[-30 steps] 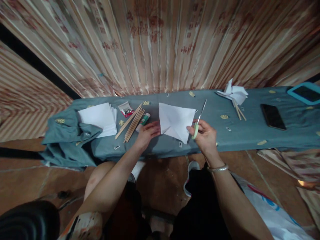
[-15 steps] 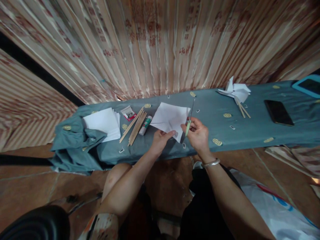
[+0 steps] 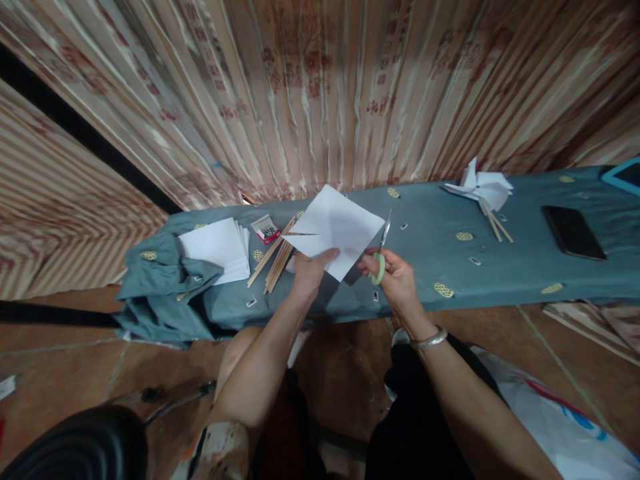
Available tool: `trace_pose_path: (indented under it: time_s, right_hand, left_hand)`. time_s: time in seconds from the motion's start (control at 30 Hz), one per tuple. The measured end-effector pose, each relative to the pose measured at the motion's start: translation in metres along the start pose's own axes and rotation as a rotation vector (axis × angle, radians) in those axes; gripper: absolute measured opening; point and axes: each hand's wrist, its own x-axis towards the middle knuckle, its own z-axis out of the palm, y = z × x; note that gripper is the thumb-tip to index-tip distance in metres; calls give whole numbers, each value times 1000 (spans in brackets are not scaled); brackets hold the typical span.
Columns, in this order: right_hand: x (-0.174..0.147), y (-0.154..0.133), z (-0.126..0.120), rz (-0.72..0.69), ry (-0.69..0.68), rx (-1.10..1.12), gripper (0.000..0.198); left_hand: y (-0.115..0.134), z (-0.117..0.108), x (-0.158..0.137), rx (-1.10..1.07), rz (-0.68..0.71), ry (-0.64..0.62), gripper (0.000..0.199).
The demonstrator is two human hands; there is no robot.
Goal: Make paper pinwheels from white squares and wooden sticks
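A square white sheet of paper [image 3: 340, 223] is pinched at its lower edge by my left hand [image 3: 309, 273], with the thumb on top. The sheet has a slit running in from its left corner. My right hand [image 3: 395, 277] grips scissors [image 3: 381, 260] with light green handles, the blades pointing up beside the paper's right corner. Left of the paper lie several thin wooden sticks [image 3: 279, 263] and a small red-and-white box [image 3: 266, 229] of small metallic pieces. The glue stick beside them is mostly hidden by my left hand and the paper.
A stack of white paper [image 3: 217, 250] sits at the left on the blue-green cloth [image 3: 425, 247]. Farther right are white paper pinwheels [image 3: 485, 190] on sticks, a dark phone [image 3: 574, 232] and a blue-edged device [image 3: 623, 177]. A pleated curtain [image 3: 320, 100] hangs behind.
The paper has been turned, its slit now at the left corner. My left hand has shifted slightly left, and the scissors have come away from the paper's edge, their handles turned.
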Motion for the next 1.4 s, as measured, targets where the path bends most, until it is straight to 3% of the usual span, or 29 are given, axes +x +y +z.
trace_pose_path:
  time_s: [0.1,0.27,0.33,0.6,1.0,1.4]
  right_hand:
    - [-13,7,3,2,-109,-70,53]
    - [-34,23,8,80,-450,-196,45]
    - [-38,25,11,108,-524,-213,43]
    - [-35,16,18,184,-497,-135,48]
    - [-30,22,14,172,-521,-136,42]
    - [-30,17,15,220,-499,-127,46]
  left_hand:
    - [9,-5,10,-22,76,40,52]
    - [11,-8,18,-60,108,57,52]
    - [10,-7,18,-69,107,47,51]
    - [5,0,15,-90,107,19,50]
    - [2,-1,15,-132,127,16,63]
    - [2,1,13,-129,119,6,62]
